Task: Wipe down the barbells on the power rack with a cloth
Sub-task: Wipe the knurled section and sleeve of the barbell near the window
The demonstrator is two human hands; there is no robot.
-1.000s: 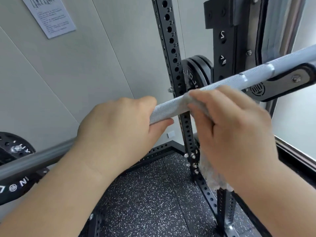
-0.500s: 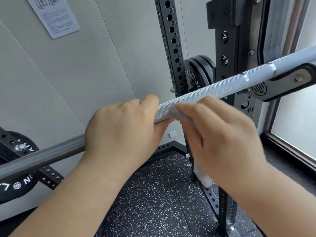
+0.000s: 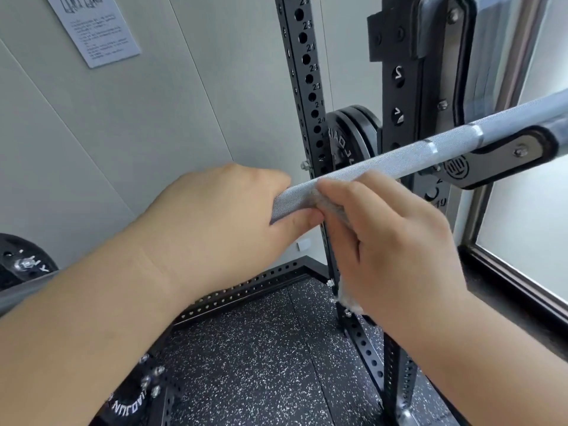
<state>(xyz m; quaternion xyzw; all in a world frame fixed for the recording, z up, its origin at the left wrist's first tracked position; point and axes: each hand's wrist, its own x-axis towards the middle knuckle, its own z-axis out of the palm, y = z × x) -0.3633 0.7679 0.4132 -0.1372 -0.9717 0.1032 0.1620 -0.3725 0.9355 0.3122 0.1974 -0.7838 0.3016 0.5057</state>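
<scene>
The barbell (image 3: pixel 399 158) rested in the hook (image 3: pixel 498 158) of the power rack (image 3: pixel 307 72) at the right, slanting down leftward. The left hand (image 3: pixel 215 222) was curled round its knurled shaft, thumb underneath. Just beside it, the right hand (image 3: pixel 396 238) gripped the cloth (image 3: pixel 325 204) against the bar; the cloth seemed to wrap the shaft, its tail hanging below the palm.

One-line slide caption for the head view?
Left hand grips the knurled barbell while the right hand holds a grey cloth against it.
</scene>
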